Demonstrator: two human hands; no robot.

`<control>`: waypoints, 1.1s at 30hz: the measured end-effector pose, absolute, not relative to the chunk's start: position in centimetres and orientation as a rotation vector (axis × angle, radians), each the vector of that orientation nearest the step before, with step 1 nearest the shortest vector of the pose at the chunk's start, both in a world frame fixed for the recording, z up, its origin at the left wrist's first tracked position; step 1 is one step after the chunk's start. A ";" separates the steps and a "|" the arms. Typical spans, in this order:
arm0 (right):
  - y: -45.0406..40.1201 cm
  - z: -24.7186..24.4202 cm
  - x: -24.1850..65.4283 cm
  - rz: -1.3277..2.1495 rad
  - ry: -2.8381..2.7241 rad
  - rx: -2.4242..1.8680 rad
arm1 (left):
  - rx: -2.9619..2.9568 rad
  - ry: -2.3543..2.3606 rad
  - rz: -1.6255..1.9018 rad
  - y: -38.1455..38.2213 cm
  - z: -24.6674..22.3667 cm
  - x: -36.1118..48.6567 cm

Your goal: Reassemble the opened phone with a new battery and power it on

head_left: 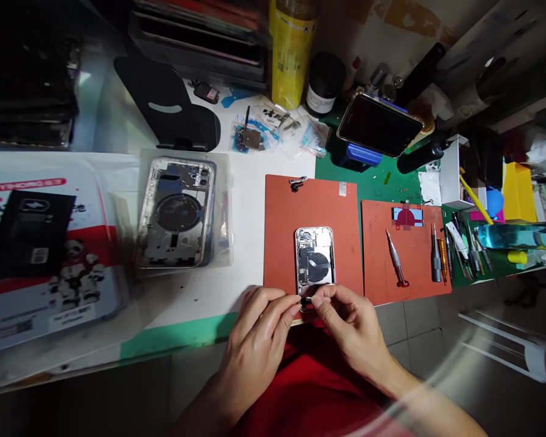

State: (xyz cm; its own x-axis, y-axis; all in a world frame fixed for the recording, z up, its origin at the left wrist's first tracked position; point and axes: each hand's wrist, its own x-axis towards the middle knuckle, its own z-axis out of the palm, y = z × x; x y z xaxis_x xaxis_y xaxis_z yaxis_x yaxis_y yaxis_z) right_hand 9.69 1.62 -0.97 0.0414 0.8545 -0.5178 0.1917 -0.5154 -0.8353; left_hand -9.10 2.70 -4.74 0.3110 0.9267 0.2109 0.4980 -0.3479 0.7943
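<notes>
An opened phone housing (pixel 316 258) lies face up on an orange-red mat (pixel 282 237), its inner parts and a round dark coil area showing. At its lower left corner, my left hand (pixel 261 328) has its fingertips pressed together, and what they grip is too small to make out. My right hand (pixel 352 325) pinches thumb against forefinger over the housing's bottom end. Between those fingertips is a small thin piece whose kind I cannot tell. The bottom end of the housing is partly hidden by my fingers.
A silver screwdriver (pixel 395 258) and other drivers lie on a second mat (pixel 377 227) at right. Left stands a plastic tray (pixel 227 230) with a larger phone housing (pixel 177 206). Behind are a propped phone (pixel 380 124) and a yellow can (pixel 291 57).
</notes>
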 end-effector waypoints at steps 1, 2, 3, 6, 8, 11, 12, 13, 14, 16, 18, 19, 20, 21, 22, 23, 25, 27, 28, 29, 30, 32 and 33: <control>1.8 -1.0 9.6 1.500 -1.029 -1.801 | 1.986 1.253 0.934 2.6 -5.0 -9.1; 2.0 -0.9 9.5 1.488 -1.022 -1.845 | 2.018 1.240 0.966 2.4 -5.2 -9.1; 2.2 -0.9 9.4 1.479 -1.033 -1.888 | 2.064 1.219 0.994 2.3 -5.4 -9.1; 3.0 -0.6 9.0 1.462 -1.099 -1.972 | 2.220 1.157 1.042 2.3 -5.9 -9.0; 3.6 -0.4 8.8 1.442 -1.132 -2.007 | 2.297 1.130 1.043 2.4 -6.2 -8.9; 4.1 -0.3 8.7 1.396 -1.194 -2.058 | 2.354 1.130 1.028 2.5 -6.3 -8.8; 4.3 -0.3 8.7 1.383 -1.217 -2.073 | 2.358 1.141 1.020 2.5 -6.3 -8.7; 4.4 -0.3 8.7 1.375 -1.236 -2.084 | 2.356 1.157 1.010 2.5 -6.2 -8.7; 4.4 -0.3 8.7 1.372 -1.246 -2.092 | 2.350 1.177 1.002 2.5 -6.2 -8.7; 4.5 -0.4 8.6 1.372 -1.239 -2.101 | 2.341 1.204 0.975 2.5 -5.9 -8.7; 4.5 -0.5 8.6 1.369 -1.216 -2.102 | 2.342 1.217 0.945 2.6 -5.7 -8.6; 4.5 -0.6 8.5 1.364 -1.200 -2.103 | 2.349 1.215 0.933 2.6 -5.7 -8.6; 4.5 -0.6 8.5 1.359 -1.183 -2.104 | 2.357 1.210 0.922 2.7 -5.7 -8.6; 4.4 -0.6 8.4 1.352 -1.169 -2.104 | 2.369 1.206 0.918 2.7 -5.7 -8.6; 4.4 -0.6 8.4 1.346 -1.157 -2.104 | 2.381 1.201 0.919 2.7 -5.7 -8.6; 4.4 -0.6 8.3 1.343 -1.146 -2.104 | 2.393 1.196 0.921 2.7 -5.8 -8.6; 4.4 -0.5 8.3 1.342 -1.134 -2.103 | 2.411 1.195 0.921 2.7 -5.9 -8.5; 4.3 -0.4 8.4 1.336 -1.128 -2.101 | 2.418 1.201 0.912 2.7 -6.0 -8.5; 4.3 -0.4 8.5 1.325 -1.129 -2.103 | 2.417 1.205 0.910 2.7 -6.1 -8.5; 4.2 -0.4 8.6 1.307 -1.135 -2.109 | 2.418 1.207 0.912 2.7 -6.1 -8.5; 4.2 -0.4 8.7 1.285 -1.146 -2.117 | 2.418 1.207 0.912 2.7 -6.1 -8.5; 4.1 -0.4 8.7 1.243 -1.178 -2.128 | 2.423 1.200 0.914 2.7 -6.1 -8.5; 4.1 -0.4 8.8 1.226 -1.198 -2.128 | 2.427 1.195 0.913 2.7 -6.1 -8.5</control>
